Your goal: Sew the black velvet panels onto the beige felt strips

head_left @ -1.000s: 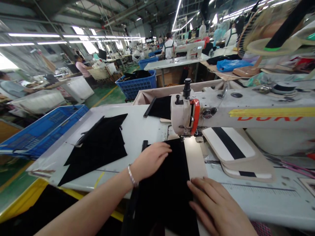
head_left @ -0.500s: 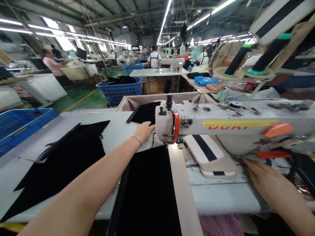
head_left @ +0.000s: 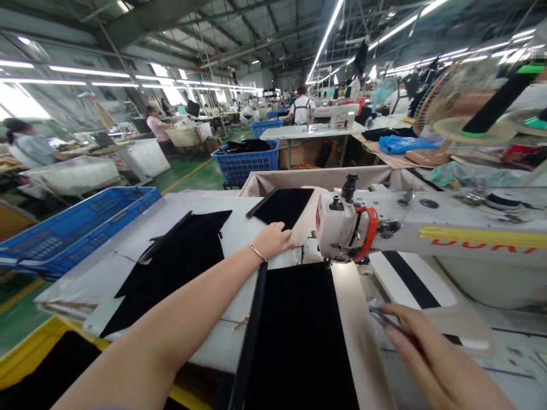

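Note:
My left hand (head_left: pixel 273 240) reaches past the left of the sewing machine head (head_left: pixel 342 225). Its closed fingers are on the pale edge of a far black-and-beige fabric panel (head_left: pixel 284 206). Under the needle area lies a second black panel (head_left: pixel 303 336), joined to a long beige strip (head_left: pixel 363 336). My right hand (head_left: pixel 431 347), slightly blurred, is closed around a small metal tool (head_left: pixel 382 314) beside this strip; its exact kind is unclear. Flat white-and-beige pieces with a black stripe (head_left: pixel 412 279) lie under the machine arm, just beyond the right hand.
Black panels (head_left: pixel 175 256) lie on the left of the white table. Blue crates (head_left: pixel 77 228) stand beyond, and a yellow bin (head_left: pixel 47 347) is below at left. A fabric-lined trough (head_left: pixel 273 179) borders the back. Thread cones (head_left: pixel 496 108) rise at right; people work farther off.
The view has turned left. My left hand has drawn the far panel leftward, baring more of its beige part. My right hand has come from under the machine arm to the strip, holding the metal tool.

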The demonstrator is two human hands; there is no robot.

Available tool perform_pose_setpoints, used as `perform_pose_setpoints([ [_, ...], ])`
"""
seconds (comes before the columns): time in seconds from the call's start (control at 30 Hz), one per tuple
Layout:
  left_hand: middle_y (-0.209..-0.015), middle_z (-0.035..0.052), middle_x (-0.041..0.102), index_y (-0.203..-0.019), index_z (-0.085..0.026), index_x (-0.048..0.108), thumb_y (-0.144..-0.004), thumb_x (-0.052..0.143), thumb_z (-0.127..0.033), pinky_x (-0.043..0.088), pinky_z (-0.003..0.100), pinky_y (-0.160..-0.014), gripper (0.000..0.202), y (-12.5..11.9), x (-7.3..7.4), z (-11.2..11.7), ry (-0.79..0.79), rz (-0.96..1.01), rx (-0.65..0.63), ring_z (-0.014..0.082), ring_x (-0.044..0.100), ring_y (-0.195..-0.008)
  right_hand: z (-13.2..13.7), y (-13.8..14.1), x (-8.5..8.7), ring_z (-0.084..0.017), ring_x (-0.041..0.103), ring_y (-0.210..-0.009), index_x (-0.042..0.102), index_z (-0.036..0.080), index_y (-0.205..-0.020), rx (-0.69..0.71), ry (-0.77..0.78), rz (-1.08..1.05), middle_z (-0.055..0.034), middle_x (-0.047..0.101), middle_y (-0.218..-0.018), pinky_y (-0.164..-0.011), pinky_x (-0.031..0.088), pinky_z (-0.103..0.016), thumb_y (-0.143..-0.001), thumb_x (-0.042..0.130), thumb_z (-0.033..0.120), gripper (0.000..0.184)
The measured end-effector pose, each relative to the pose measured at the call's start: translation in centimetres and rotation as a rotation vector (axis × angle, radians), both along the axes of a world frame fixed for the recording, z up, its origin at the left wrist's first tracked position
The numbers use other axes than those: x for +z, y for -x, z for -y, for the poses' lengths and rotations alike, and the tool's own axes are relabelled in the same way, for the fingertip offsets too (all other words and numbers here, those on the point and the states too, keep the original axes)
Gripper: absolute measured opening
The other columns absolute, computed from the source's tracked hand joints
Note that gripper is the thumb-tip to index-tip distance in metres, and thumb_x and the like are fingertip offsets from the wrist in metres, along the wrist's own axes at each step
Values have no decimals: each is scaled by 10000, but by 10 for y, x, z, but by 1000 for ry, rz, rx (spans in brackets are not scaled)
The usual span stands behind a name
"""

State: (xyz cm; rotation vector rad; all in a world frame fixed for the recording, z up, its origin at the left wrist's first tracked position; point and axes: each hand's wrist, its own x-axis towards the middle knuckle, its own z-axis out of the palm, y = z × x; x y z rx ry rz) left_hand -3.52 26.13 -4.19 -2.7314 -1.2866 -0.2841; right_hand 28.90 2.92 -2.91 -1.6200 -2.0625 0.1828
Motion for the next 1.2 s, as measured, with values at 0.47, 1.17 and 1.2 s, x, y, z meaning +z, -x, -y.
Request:
perform_pose_setpoints([
  [0.47, -1173, 89, 538, -1075, -213, 633, -860, 600, -507, 427, 336, -976, 366, 21, 8, 16, 75, 13, -22, 227, 548, -1091, -67, 90, 31, -170, 639, -770, 607, 262, -1008, 94, 227, -112, -12, 670, -863, -656, 466, -263, -946, 432, 418, 242],
  [1.17, -1220, 107, 496, -1043, -219, 576, -875, 537, -540, 373, 483, -1033, 365, 7, -7, 51, 19, 80, 187, 318, 409, -1262, -99, 146, 10, -230, 671, -709, 501, 155, -1122, -127, 164, 385, -119, 670, -783, -600, 446, -294, -984, 285, 293, 291],
  [1.2, -1230, 108, 493, -1043, -219, 577, -876, 535, -538, 372, 484, -1034, 363, 7, -8, 51, 18, 81, 188, 319, 404, -1268, -101, 148, 10, -225, 674, -708, 501, 159, -1113, -126, 164, 411, -113, 674, -780, -597, 449, -288, -986, 283, 291, 284],
])
